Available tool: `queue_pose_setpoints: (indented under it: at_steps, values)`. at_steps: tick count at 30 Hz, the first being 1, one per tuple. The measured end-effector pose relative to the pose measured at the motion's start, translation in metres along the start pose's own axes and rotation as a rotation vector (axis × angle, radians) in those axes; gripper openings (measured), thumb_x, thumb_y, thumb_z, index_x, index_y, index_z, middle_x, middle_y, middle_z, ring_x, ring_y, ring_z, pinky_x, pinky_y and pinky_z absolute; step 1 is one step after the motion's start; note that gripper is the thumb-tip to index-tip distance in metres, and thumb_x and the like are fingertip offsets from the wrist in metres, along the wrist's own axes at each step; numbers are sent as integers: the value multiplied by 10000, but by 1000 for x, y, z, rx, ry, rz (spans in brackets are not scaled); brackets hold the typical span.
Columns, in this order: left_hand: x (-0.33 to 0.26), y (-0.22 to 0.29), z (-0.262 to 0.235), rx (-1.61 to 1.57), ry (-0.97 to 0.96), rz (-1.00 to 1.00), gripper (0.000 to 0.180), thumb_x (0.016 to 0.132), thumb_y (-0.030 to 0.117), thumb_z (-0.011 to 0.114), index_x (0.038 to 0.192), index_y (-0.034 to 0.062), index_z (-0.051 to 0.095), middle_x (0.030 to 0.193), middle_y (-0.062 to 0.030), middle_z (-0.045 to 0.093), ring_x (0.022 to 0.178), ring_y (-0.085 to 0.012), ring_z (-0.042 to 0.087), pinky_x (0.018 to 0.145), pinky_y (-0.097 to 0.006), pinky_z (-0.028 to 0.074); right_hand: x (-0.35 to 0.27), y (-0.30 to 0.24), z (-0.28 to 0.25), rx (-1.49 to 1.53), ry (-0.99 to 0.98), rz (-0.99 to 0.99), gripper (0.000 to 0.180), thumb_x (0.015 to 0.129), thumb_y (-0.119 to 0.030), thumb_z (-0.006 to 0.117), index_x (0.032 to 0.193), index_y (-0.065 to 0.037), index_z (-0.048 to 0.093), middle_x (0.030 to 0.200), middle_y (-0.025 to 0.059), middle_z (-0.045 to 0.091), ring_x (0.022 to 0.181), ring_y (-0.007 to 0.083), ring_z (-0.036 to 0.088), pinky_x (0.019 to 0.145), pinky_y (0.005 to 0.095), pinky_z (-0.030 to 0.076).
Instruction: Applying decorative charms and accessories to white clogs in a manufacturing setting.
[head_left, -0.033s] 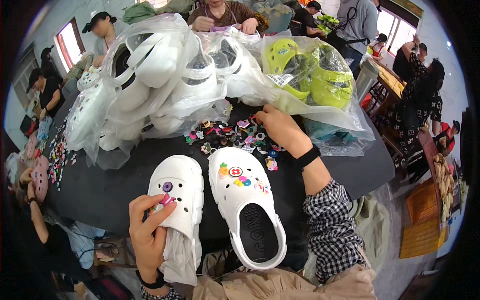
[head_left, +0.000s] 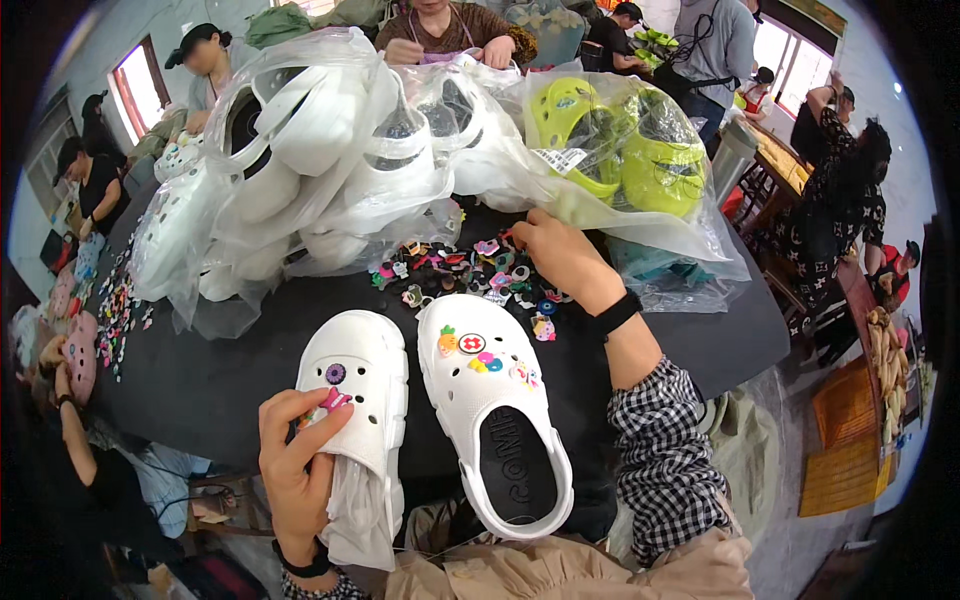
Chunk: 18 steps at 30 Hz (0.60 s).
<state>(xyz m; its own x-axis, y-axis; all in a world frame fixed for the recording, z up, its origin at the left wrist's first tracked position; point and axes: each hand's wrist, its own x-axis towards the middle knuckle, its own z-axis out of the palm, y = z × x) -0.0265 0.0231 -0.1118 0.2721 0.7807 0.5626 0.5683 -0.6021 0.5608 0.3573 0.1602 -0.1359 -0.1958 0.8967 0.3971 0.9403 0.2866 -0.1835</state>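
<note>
Two white clogs lie side by side on a black table (head_left: 220, 380). My left hand (head_left: 298, 455) presses a pink charm (head_left: 335, 400) onto the left clog (head_left: 360, 385), which also bears a purple round charm and has plastic wrap at its heel. The right clog (head_left: 490, 400) carries several colourful charms on its toe. My right hand (head_left: 560, 255) reaches forward into a pile of small colourful charms (head_left: 460, 270), fingers curled down among them; what it pinches is hidden.
Clear bags of white clogs (head_left: 310, 170) and a bag of lime-green clogs (head_left: 620, 150) are heaped behind the charms. Other people sit around the table at the left and far side. More charms and pink clogs (head_left: 75, 350) lie at the left edge.
</note>
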Motion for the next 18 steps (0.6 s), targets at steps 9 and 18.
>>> queue_pose_setpoints:
  at_steps: [9, 18]
  values:
    - [-1, -1, -1, -3, 3, 8, 529, 664, -142, 595, 1095, 96, 785, 1186, -106, 652, 1113, -321, 565, 969, -412, 470, 8, -2, -9, 452, 21, 99, 134, 880, -10, 602, 996, 9, 666, 966, 231, 693, 959, 428, 655, 841, 459, 517]
    - [-1, -3, 0, -5, -11, -3, 517, 669, -133, 603, 1096, 95, 786, 1185, -111, 652, 1121, -330, 562, 976, -420, 467, 11, -18, -24, 635, 282, 181, 92, 943, -50, 655, 1021, -11, 684, 684, 61, 648, 520, 113, 589, 488, 298, 483]
